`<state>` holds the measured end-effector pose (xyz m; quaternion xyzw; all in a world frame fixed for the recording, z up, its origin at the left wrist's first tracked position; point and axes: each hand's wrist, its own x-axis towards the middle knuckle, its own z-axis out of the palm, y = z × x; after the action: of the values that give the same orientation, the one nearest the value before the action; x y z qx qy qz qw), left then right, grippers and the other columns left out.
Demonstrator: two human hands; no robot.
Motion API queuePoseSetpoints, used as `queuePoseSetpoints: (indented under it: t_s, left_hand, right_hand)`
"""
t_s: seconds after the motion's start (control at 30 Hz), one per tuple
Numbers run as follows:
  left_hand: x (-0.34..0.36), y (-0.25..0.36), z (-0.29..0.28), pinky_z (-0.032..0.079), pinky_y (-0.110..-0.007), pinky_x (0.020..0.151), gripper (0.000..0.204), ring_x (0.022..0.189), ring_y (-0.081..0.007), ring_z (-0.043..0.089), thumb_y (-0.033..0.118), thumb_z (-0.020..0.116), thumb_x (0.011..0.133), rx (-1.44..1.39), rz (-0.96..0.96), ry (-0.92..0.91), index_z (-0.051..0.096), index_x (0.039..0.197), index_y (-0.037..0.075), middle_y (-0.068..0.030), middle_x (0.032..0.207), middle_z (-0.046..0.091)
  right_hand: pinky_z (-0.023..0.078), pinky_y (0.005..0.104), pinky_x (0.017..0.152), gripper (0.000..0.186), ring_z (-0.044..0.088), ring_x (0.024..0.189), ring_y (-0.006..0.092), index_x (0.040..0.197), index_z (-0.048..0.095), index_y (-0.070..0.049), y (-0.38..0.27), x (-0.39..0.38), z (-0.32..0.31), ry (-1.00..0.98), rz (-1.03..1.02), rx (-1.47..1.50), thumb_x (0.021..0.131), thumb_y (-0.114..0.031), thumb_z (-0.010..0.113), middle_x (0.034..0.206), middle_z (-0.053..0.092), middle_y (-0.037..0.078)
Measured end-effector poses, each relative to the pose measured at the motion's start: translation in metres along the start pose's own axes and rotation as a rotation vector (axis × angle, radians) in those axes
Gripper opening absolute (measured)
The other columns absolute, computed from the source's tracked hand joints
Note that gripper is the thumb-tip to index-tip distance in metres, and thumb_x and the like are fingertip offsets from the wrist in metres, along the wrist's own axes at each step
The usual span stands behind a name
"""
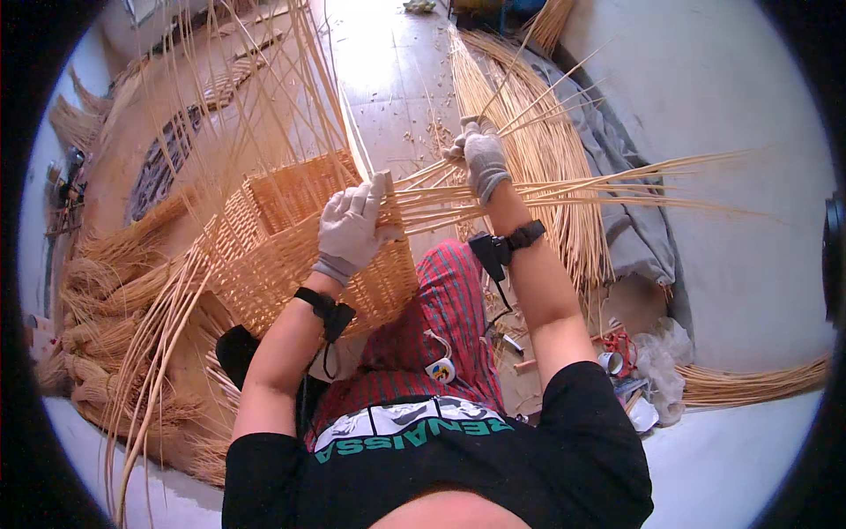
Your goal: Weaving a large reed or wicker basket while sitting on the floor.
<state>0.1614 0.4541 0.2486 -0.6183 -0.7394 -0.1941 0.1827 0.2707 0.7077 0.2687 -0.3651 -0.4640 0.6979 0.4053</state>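
A half-woven wicker basket (304,273), rectangular and tan, leans at my lap with long loose rods standing up and fanning out from its edges. My left hand (352,225), in a pale glove, grips the basket's right corner, its fingers over the rim. Further right and a little farther away, my right hand (480,154), gloved too, has its fingers curled closed around thin wicker rods. A spray of wicker rods (546,196) runs out from that corner to the right, passing by my right wrist. The right fingertips are partly hidden.
A large bundle of loose rods (529,132) lies on grey cloth (643,229) at the right. More wicker bundles (123,291) crowd the left side. Scraps litter the tiled floor (397,79). Plastic bags (661,370) and a roll of tape (610,361) sit beside my right elbow.
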Motion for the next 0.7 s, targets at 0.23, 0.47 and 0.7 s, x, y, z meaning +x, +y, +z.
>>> queuePoseSetpoints:
  t_s: [0.23,0.47,0.7]
  left_hand:
    - [-0.001,-0.002,-0.004,0.044,-0.045,0.097,0.086,0.117,-0.0254,0.058,0.05,0.073,0.078,-0.011,-0.004,-0.002,0.045,0.151,0.012,-0.006,0.129,0.06]
    - [-0.01,-0.027,0.074,0.043,-0.037,0.107,0.051,0.119,-0.0218,0.056,0.034,0.051,0.099,-1.089,-0.369,0.153,0.052,0.141,0.005,-0.008,0.128,0.061]
    - [-0.049,-0.025,-0.027,0.056,-0.028,0.081,0.026,0.096,-0.0126,0.065,0.022,0.065,0.101,-1.532,-0.751,0.408,0.063,0.123,0.007,-0.0044,0.108,0.067]
  right_hand:
    - [0.046,0.0226,0.053,0.028,0.046,0.059,0.0055,0.127,0.054,-0.008,-0.035,-0.119,0.024,-0.234,-0.466,0.032,0.102,-0.003,0.044,0.071,0.047,-0.004]
    - [0.05,0.0336,0.097,0.038,0.063,0.108,0.02,0.122,0.065,-0.006,0.03,-0.193,0.106,-0.607,-0.779,-0.433,0.088,0.006,0.054,0.123,0.065,0.009]
    - [0.051,0.0404,0.092,0.037,0.065,0.1,0.0309,0.12,0.067,-0.008,0.0,-0.078,0.054,-0.554,-0.461,-0.847,0.091,-0.03,0.069,0.11,0.067,0.018]
